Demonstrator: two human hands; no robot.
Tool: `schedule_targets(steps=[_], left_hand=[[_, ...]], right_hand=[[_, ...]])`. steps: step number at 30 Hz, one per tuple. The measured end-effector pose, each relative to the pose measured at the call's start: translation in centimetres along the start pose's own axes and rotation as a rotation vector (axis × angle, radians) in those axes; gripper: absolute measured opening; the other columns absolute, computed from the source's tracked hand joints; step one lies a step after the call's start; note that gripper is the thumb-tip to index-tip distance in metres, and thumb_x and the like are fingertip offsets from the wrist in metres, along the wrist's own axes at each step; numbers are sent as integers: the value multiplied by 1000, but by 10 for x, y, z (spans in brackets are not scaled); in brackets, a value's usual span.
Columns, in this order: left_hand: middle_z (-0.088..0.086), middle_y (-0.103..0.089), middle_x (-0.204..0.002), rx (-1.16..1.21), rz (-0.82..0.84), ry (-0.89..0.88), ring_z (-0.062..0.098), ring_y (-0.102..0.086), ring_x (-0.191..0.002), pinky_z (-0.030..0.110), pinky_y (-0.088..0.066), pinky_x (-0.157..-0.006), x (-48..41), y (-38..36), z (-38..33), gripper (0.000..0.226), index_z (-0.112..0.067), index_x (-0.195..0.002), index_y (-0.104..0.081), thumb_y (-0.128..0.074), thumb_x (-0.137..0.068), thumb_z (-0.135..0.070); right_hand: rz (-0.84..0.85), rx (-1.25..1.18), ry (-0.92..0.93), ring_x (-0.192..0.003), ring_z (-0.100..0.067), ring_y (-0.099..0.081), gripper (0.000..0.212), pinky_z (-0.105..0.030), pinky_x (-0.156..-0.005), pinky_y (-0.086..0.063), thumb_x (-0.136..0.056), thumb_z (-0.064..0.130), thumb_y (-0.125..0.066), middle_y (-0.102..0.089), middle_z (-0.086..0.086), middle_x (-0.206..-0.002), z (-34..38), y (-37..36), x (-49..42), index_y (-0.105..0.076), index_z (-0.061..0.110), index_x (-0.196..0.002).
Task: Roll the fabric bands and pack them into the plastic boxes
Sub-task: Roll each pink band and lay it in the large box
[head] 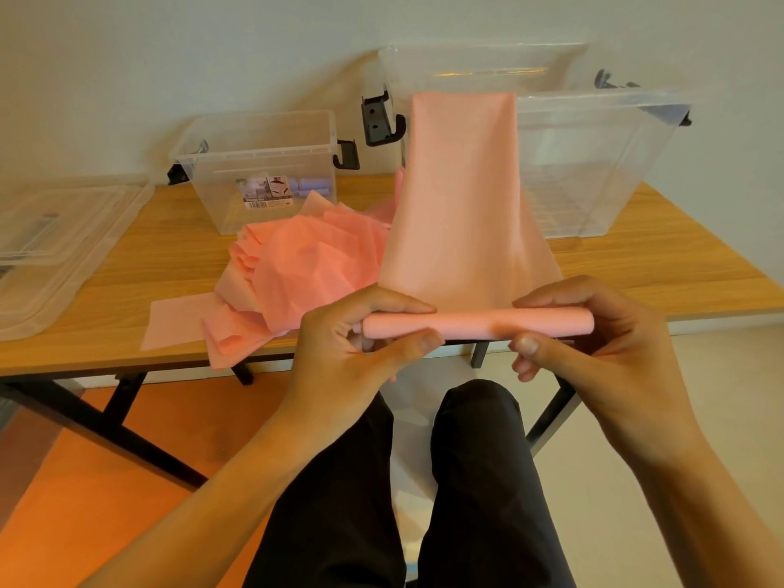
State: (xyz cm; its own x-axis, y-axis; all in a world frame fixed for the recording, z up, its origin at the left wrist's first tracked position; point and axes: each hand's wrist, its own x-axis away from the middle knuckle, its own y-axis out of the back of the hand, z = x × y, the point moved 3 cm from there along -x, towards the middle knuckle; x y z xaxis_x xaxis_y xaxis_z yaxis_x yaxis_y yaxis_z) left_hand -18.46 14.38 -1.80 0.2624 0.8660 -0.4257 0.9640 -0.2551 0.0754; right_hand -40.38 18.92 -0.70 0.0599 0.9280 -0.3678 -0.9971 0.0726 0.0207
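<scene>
While stacked clear plastic lids [55, 239] lie at the far left of the wooden table [679, 269], a small clear plastic box with black latches [259, 163] stands behind a loose heap of pink fabric bands [305, 265], with a few lilac rolls [312, 189] inside it. Right of the heap, the left hand [360, 341] pinches one end of a tight pink fabric roll [466, 324] between thumb and fingers, just off the table's near edge; the right hand [594, 333] pinches the other end. The band's unrolled length [462, 197] runs up to the rim of the large clear plastic box [594, 163] at right, seemingly draped over it. Rolling looks barely begun: next, both hands likely need to turn evenly, keeping the edges aligned as the tail slides off the rim.
</scene>
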Motion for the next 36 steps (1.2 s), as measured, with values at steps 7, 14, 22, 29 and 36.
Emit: schedule_targets(steps=[7, 14, 22, 29, 36], left_hand=[[-2, -73, -85, 26, 37, 39, 16, -67, -66, 22, -50, -51, 0, -3, 2, 17, -20, -97, -73, -78, -82, -22], [0, -76, -91, 48, 23, 26, 21, -70, -68, 23, -51, -52, -2, -5, 1, 18, -25, -100, -75, -75, -82, -24], [-2, -75, -89, 73, 17, 33, 20, -73, -75, 23, -52, -52, -2, -7, -1, 15, -14, -99, -73, -71, -86, -21], [-6, -74, -92, 37, -23, 24, 20, -72, -85, 26, -59, -56, -1, -6, -5, 23, -15, -97, -74, -79, -75, -12], [7, -75, -85, 85, -24, 59, 23, -73, -71, 24, -53, -52, -1, -7, -3, 11, -10, -89, -72, -74, -80, -16]], right_hand=[[-11, 26, -13, -57, -29, -68, 22, -27, -63, -58, -76, 20, -76, -72, -13, -74, 1, 4, 1, -73, 7, -94], [-26, 27, 25, -56, -29, -67, 20, -26, -59, -56, -84, 32, -74, -71, -10, -74, 4, 5, -2, -73, 13, -92], [-53, 54, -2, -69, -27, -72, 26, -31, -59, -60, -74, 16, -78, -73, -11, -86, 0, 4, -3, -70, 6, -96], [-97, 43, 14, -57, -27, -66, 29, -27, -62, -56, -76, 28, -78, -69, -11, -72, 0, 4, -2, -70, 4, -90], [-31, 8, 4, -62, -28, -67, 23, -30, -60, -58, -80, 22, -80, -70, -9, -87, -3, 3, -1, -71, 13, -98]])
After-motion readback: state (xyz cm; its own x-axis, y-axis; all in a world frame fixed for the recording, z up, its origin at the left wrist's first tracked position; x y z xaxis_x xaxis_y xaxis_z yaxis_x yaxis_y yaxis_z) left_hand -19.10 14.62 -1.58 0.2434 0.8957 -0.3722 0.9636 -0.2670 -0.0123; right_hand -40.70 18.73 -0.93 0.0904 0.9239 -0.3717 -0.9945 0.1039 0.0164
